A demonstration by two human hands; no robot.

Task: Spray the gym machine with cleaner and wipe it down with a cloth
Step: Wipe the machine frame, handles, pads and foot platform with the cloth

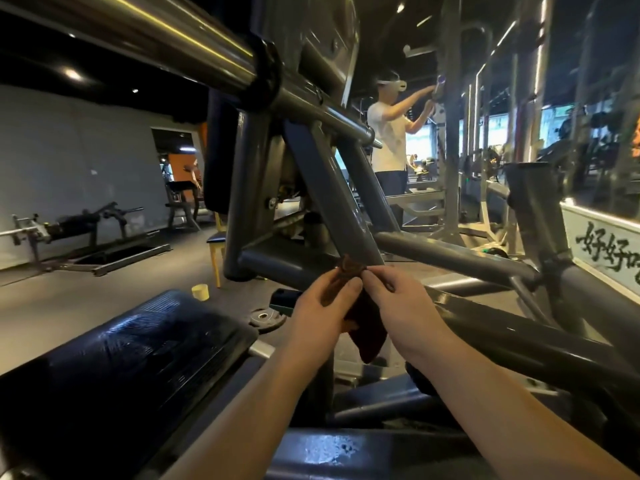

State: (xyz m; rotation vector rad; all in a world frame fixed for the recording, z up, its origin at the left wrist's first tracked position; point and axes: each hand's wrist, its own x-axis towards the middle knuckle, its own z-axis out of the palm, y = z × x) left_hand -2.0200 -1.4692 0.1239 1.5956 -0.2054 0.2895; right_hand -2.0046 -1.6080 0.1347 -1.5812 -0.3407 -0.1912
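We pinch the dark red cloth [367, 336] by its upper edge, our left hand [320, 308] and right hand [398, 301] both clenched on it, thumbs nearly touching. It hangs between our wrists, just in front of the lower end of the gym machine's [247, 202] slanted grey tube [346, 209]. A black pad [138, 358] sits beside our left forearm.

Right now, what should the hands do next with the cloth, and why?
Probably lay the cloth on the slanted grey bar just behind it and rub. The left hand and right hand both pinch its top edge right at the bar's lower end, and most of it hangs loose.
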